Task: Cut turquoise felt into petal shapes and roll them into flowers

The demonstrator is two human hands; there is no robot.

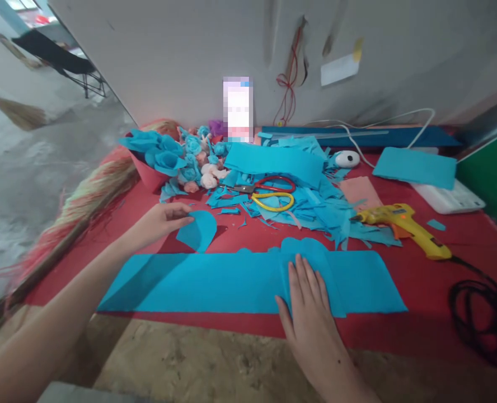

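A long strip of blue crepe paper lies across the near edge of the red table cover. My right hand rests flat on a folded blue piece lying on the strip, fingers stretched out. My left hand reaches forward and pinches the edge of a rounded blue petal cutout just beyond the strip.
Scissors with red and yellow handles lie in a heap of blue scraps. A yellow glue gun with a black cord sits at right. Blue paper flowers, a white keyboard and a broom are around.
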